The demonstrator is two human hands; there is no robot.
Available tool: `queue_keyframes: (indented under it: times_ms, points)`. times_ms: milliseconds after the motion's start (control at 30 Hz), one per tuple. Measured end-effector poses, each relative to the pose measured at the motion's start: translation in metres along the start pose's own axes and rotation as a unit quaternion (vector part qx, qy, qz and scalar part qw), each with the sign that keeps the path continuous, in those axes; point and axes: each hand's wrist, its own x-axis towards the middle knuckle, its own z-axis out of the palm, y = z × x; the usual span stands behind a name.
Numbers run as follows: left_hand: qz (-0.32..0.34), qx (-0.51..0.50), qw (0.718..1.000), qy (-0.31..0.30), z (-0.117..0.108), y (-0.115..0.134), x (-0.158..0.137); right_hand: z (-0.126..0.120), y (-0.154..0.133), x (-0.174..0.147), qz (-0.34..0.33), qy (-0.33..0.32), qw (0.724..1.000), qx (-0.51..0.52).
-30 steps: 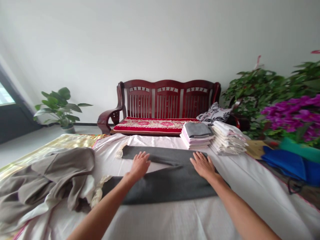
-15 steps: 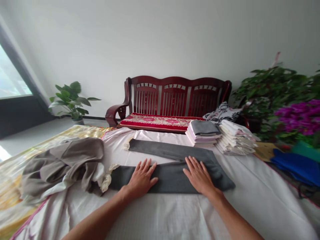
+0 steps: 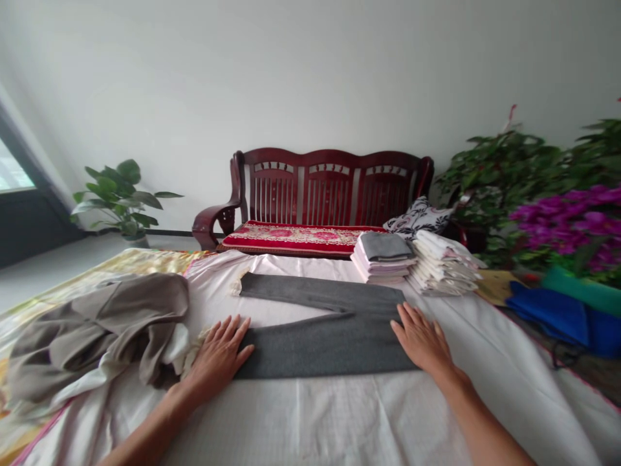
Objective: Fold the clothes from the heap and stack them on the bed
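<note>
Dark grey trousers (image 3: 325, 346) with cream frilled cuffs lie flat, their legs spread apart toward the left. My left hand (image 3: 220, 349) rests open, palm down, on the near leg's end and covers most of its frilled cuff. On the waist end at the right lies my right hand (image 3: 422, 336), also open with fingers stretched out. It hides part of that end. A crumpled brown-grey garment (image 3: 107, 323) with some white fabric sits just left of my left hand.
Beneath everything is a pale cloth (image 3: 339, 421). A folded stack topped in grey (image 3: 383, 249) and a white folded pile (image 3: 444, 265) stand at the far right. Blue fabric (image 3: 553, 314) lies at the right edge. Behind are a wooden bench (image 3: 325, 188) and plants.
My left hand has slid left along the near leg to its cuff. My right hand has moved right to the waist end. The view has turned slightly right.
</note>
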Motion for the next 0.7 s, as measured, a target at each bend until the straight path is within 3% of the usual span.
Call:
queue_keyframes:
  times_ms: [133, 200, 367, 467, 567, 700]
  points:
    - [-0.018, -0.020, 1.000, -0.008, -0.007, 0.011, 0.005, -0.008, -0.007, 0.000, -0.006, 0.032, 0.999, 0.007]
    - [0.012, -0.045, 0.999, -0.002, -0.012, 0.028, 0.009, -0.015, -0.013, 0.005, -0.038, 0.052, 0.997, 0.040]
    - [0.159, -0.141, 0.977, 0.026, -0.027, 0.105, 0.033, -0.029, -0.042, 0.038, -0.098, 0.020, 0.978, 0.182]
    - [0.226, -0.180, 0.956, 0.058, -0.029, 0.157, 0.058, -0.035, -0.065, 0.065, -0.107, -0.002, 0.975, 0.193]
    - [0.215, -0.180, 0.957, 0.079, -0.024, 0.193, 0.083, -0.039, -0.086, 0.090, -0.131, -0.011, 0.975, 0.179]
    - [0.145, -0.177, 0.971, 0.068, -0.011, 0.213, 0.099, -0.041, -0.105, 0.117, -0.140, -0.042, 0.978, 0.149]
